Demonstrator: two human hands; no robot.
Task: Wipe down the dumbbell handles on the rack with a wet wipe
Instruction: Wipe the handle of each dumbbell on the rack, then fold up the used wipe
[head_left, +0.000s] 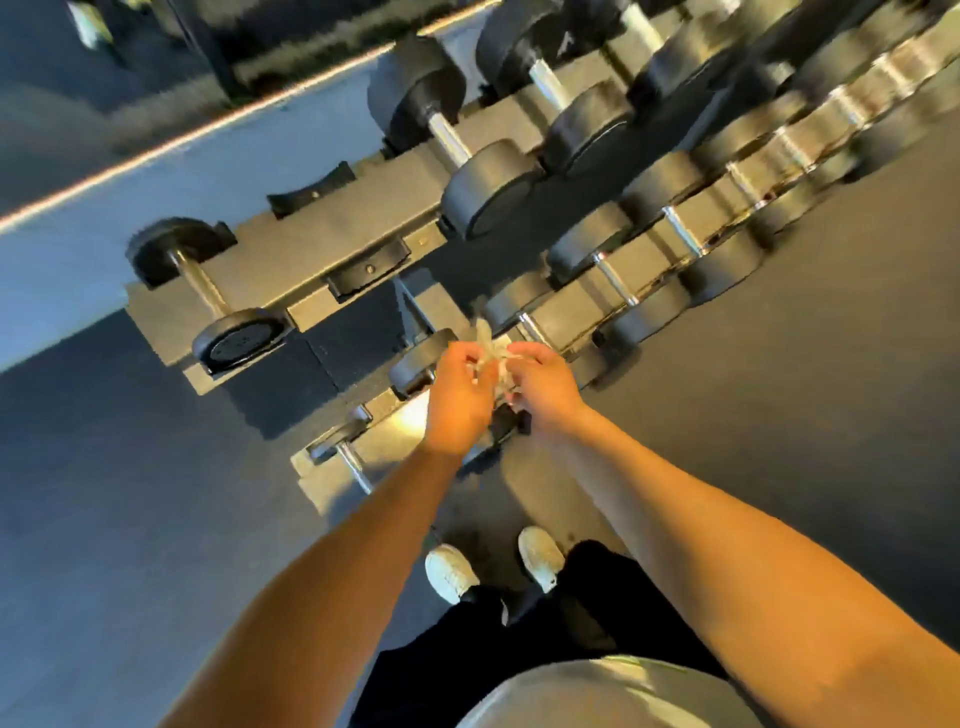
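Holding entry: one wet wipe (489, 349), crumpled, at the centre of the frame, in the air above the lower tier of the rack (332, 244).

- Left hand (460, 402): fingers curled, pinching the wipe's left side.
- Right hand (545, 387): fingers curled, pinching its right side. The two hands are close together.
- Rack: two tiers, running from lower left to upper right.
- Upper tier: one dumbbell (208, 291) at the left, empty cradles beside it, and larger dumbbells toward the upper centre.
- Lower tier: a row of smaller dumbbells with bright metal handles. The nearest handle (531, 328) lies just beyond the fingers. The wipe touches no handle yet.
- Bottom of the frame: white shoes (451, 571) on a dark floor.

Risks, as judged:
- A bunched wipe would meet each handle with little cloth and clean it in patches.
- A light fingertip pinch could let the wipe fall to the floor and pick up dirt.
- A sideways push could roll a small dumbbell in its cradle.
- The upper right is blurred, so a handle there could be missed.
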